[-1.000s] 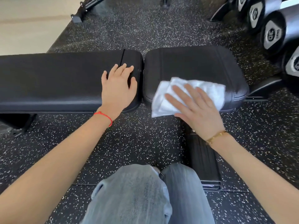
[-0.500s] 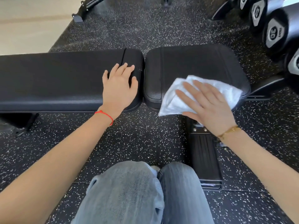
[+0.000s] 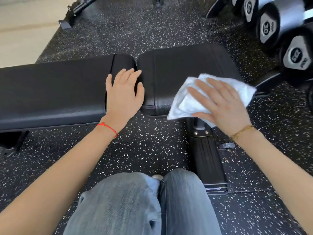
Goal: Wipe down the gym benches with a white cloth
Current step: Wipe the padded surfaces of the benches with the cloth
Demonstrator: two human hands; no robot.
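Pressing flat, fingers spread, the right hand (image 3: 221, 106) pins a rumpled white cloth (image 3: 184, 104) on the black padded bench (image 3: 177, 68). Left hand (image 3: 123, 94) rests flat, holding nothing, beside the pad gap.

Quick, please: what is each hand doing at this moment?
Left hand: open, flat on the long bench pad.
Right hand: open, pressing the white cloth on the seat pad.

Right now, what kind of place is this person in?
Most likely a gym. There is a black padded bench, a row of heavy dumbbells and a speckled rubber floor.
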